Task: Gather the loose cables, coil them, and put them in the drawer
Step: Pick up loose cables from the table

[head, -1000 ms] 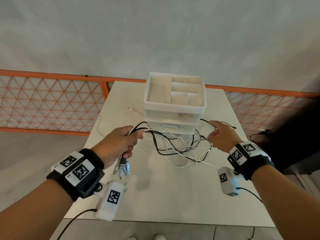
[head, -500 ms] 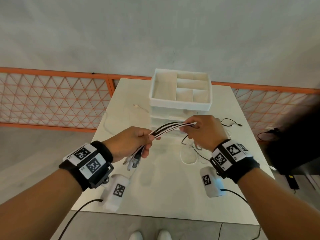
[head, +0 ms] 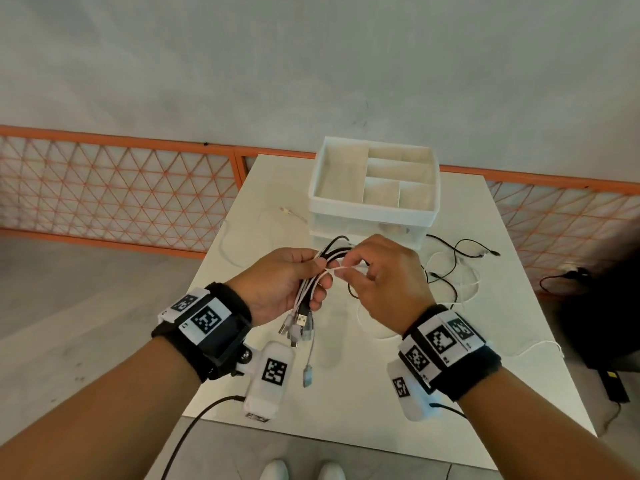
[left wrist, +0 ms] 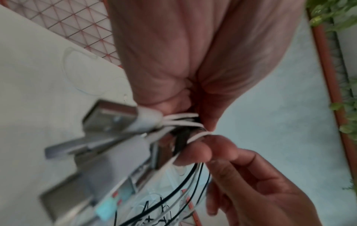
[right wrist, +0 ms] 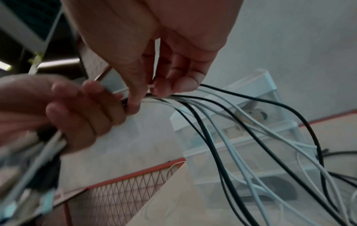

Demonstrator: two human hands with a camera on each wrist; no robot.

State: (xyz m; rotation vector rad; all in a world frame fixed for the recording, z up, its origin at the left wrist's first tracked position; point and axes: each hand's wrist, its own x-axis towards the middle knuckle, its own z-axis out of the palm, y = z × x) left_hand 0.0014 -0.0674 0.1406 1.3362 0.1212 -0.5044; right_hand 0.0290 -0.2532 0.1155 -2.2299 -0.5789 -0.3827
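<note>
Above the white table, my left hand grips a bundle of black and white cables near their USB plugs, which hang below the fist. My right hand pinches the same bundle right beside the left hand. Beyond the pinch the cables fan out and trail down to the table. The loose ends lie tangled at the foot of the white drawer unit, whose drawers look shut. The plugs fill the left wrist view, blurred.
The drawer unit carries an open divided tray on top. A thin pale cable lies on the table left of the unit. An orange mesh fence runs behind the table. A dark object and black cables sit on the floor at the right.
My right hand slid along the cables from the far tangle toward my left hand and now pinches them right beside it. Both hands rose and drew together; the cable strands gathered into one bundle.
</note>
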